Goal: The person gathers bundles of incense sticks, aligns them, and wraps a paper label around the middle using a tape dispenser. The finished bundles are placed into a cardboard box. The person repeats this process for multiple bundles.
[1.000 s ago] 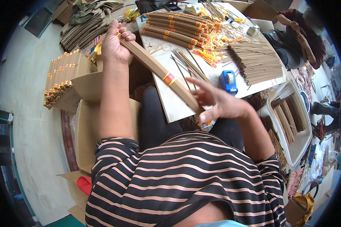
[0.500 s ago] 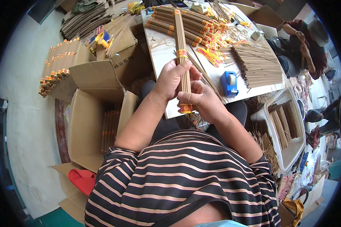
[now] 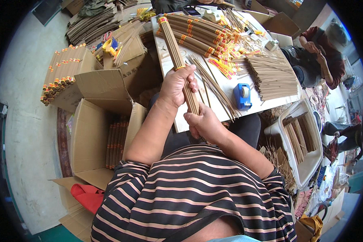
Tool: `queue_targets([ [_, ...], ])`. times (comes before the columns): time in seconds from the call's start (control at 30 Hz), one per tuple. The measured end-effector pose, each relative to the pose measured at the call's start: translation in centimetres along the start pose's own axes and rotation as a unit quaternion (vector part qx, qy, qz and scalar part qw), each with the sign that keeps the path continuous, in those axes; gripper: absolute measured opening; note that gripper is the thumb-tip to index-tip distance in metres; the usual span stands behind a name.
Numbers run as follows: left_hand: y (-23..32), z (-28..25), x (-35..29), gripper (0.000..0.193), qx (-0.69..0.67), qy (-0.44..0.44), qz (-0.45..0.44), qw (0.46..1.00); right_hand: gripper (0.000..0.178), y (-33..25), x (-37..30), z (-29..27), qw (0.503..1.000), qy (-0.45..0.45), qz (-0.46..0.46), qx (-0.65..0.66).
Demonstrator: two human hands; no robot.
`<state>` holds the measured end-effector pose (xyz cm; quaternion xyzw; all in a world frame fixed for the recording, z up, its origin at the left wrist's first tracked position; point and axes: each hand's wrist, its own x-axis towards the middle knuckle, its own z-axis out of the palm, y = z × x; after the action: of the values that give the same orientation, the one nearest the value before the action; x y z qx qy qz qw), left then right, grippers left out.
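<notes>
A long bundle of brown incense sticks point(image 3: 173, 46) slants in front of me, its far end tipped to the left over the table. A red and yellow paper band wraps that far end. My left hand point(image 3: 179, 85) is closed round the middle of the bundle, covering most of a yellow band. Lower down, my right hand point(image 3: 205, 124) grips the near end, which its fingers hide. Just beyond my hands, loose incense sticks point(image 3: 218, 88) lie across the white table point(image 3: 181, 126), near a blue tape dispenser point(image 3: 243, 97).
Banded incense bundles point(image 3: 193, 34), paper labels point(image 3: 224, 66) and a pile of sticks point(image 3: 272, 74) cover the table. An open cardboard box point(image 3: 86, 137) with bundles stands at left, a white crate point(image 3: 306, 161) of sticks at right. Another person point(image 3: 326, 60) sits at far right.
The bundle has tilted, its far end swinging left, and its near end has dropped into my right hand. My right hand has moved lower and closed round that end.
</notes>
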<state>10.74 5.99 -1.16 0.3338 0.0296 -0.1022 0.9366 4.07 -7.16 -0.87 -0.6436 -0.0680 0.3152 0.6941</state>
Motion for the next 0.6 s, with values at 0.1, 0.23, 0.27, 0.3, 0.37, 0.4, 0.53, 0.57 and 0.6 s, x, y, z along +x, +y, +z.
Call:
queue_targets([
  [0.1, 0.2, -0.4, 0.2, 0.019, -0.041, -0.034, -0.012, 0.998, 0.016, 0.0, -0.4, 0.0, 0.984, -0.070, 0.050, 0.159],
  [0.23, 0.3, -0.8, 0.5, 0.021, -0.060, -0.028, -0.014, 0.998, 0.014, -0.5, -0.7, 0.4, 0.973, -0.068, 0.078, 0.205],
  [0.27, 0.2, -0.7, 0.5, 0.021, -0.046, -0.012, -0.011, 0.999, 0.013, -0.2, -0.6, 0.3, 0.978, -0.056, 0.070, 0.189],
  [0.3, 0.3, -0.5, 0.4, 0.020, -0.019, 0.013, 0.003, 1.000, 0.013, -0.1, -0.4, 0.3, 0.991, -0.026, 0.055, 0.115],
  [0.37, 0.5, 0.1, 0.2, 0.017, 0.033, 0.061, 0.032, 0.997, 0.013, 0.4, 0.0, 0.3, 0.998, 0.037, 0.026, -0.035],
  [0.4, 0.6, 0.3, 0.2, 0.017, 0.047, 0.071, 0.035, 0.996, 0.013, 0.9, 0.3, 0.2, 0.993, 0.057, 0.007, -0.104],
  [0.53, 0.7, 0.4, 0.2, 0.022, 0.060, 0.087, 0.028, 0.994, 0.013, 0.9, 0.4, 0.0, 0.994, 0.040, 0.015, -0.105],
  [0.57, 0.8, 0.2, 0.3, 0.024, 0.054, 0.083, 0.020, 0.995, 0.013, 0.4, 0.1, 0.0, 0.999, 0.012, 0.038, -0.037],
  [0.6, 0.9, -0.1, 0.3, 0.025, 0.031, 0.061, 0.011, 0.998, 0.013, 0.1, -0.2, 0.1, 0.997, -0.021, 0.057, 0.044],
])
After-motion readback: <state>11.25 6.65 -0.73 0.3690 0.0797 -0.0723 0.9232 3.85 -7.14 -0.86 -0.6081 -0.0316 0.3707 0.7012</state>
